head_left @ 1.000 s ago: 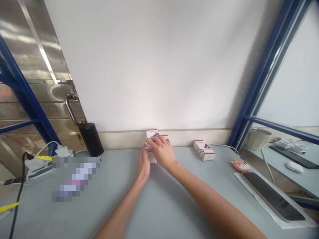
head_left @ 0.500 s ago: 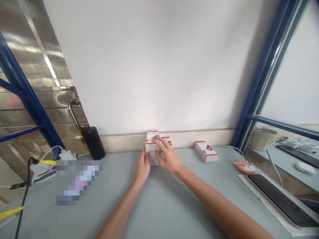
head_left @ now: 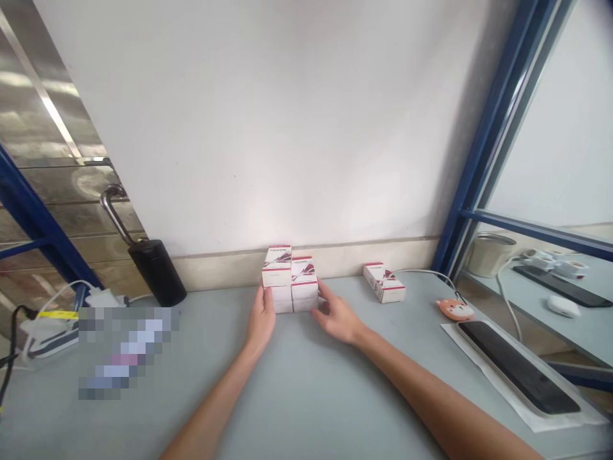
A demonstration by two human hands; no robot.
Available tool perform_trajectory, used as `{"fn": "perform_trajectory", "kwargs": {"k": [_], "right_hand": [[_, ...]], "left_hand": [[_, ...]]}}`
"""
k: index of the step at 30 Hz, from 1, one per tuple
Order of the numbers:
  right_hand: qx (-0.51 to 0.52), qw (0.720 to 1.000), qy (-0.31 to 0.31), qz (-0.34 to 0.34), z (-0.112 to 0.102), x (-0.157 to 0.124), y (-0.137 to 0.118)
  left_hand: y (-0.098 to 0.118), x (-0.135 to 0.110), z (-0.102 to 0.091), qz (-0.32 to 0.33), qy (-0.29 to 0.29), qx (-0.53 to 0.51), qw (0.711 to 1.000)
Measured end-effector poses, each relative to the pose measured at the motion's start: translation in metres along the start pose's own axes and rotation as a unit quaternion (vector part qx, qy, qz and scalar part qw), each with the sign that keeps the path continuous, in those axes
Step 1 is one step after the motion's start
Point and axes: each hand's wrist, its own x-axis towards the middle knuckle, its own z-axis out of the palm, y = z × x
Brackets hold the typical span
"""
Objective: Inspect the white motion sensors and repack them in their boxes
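Small white cardboard boxes with red edges and dark red print stand stacked in two columns near the wall, the left column taller. My left hand point(head_left: 261, 314) grips the left column's lower side, its thumb on the front and its fingers along the side. On top of that column sits a box point(head_left: 277, 273). The top box of the right column point(head_left: 304, 275) rests on another box point(head_left: 305, 305). At the right side of this column is my right hand point(head_left: 339, 317), fingers against the side and thumb at the lower front corner.
Another such box point(head_left: 384, 282) lies apart on the grey table point(head_left: 297, 396). To the right are an orange animal-shaped item point(head_left: 454, 309) and a dark-screened phone point(head_left: 517, 364) on white paper. A black cylinder point(head_left: 158, 271), cables and a power strip point(head_left: 55, 338) stand at left.
My right hand has moved from the top of the left column down to the right column's side. Both columns now show side by side. The camera view has shifted a little.
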Motion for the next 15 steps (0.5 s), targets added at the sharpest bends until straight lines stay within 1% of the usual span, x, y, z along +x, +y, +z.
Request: {"fn": "perform_trajectory", "kwargs": {"k": [3,5,11,15], "right_hand": [[-0.102,0.994,-0.029,0.018,-0.0069,-0.0020,-0.0069],[-0.136,0.990,-0.036,0.023,-0.0073,-0.0031,-0.0099],[-0.170,0.985,-0.023,0.016,0.0003,-0.0031,-0.0100],[-0.190,0.982,-0.016,0.007,-0.0012,-0.0020,-0.0060]], "left_hand": [[-0.0012,0.0006,0.0006,-0.002,0.001,-0.003,1.000],[-0.0036,0.0024,0.0003,-0.002,-0.003,-0.001,1.000],[-0.0090,0.0083,-0.0031,0.013,-0.020,-0.004,1.000],[-0.0084,0.0086,-0.0029,0.022,-0.035,-0.015,0.999]]}}
